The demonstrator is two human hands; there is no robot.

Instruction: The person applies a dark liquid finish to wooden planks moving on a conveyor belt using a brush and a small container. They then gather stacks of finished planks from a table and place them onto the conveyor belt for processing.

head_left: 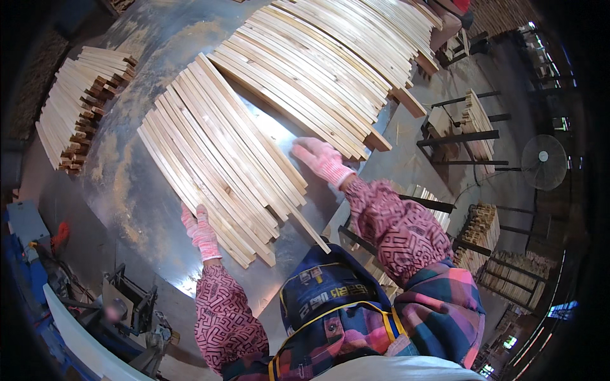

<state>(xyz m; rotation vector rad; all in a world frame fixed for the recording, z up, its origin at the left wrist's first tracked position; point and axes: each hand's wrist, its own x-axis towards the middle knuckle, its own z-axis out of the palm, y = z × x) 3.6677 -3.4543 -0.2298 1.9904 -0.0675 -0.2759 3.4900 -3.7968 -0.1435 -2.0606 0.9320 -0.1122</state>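
Observation:
A batch of long pale wood strips [219,149] lies side by side on a shiny metal table [130,168]. My left hand [202,235], in a pink knit glove, rests along the batch's left edge near its lower end, fingers stretched out. My right hand [318,159], gloved alike, is over the gap right of the batch, beside the corner of a larger group of strips [305,70]. Its fingers reach out leftward, slightly blurred, with nothing visible in them. One strip [310,230] juts out of the batch toward my apron [330,289].
A stack of strips [82,108] stands at the far left. Machinery [130,305] is at the lower left. Racks with wood [476,130] and a round fan [544,162] stand on the right. Part of another person [448,22] shows at the top right. Sawdust streaks the table.

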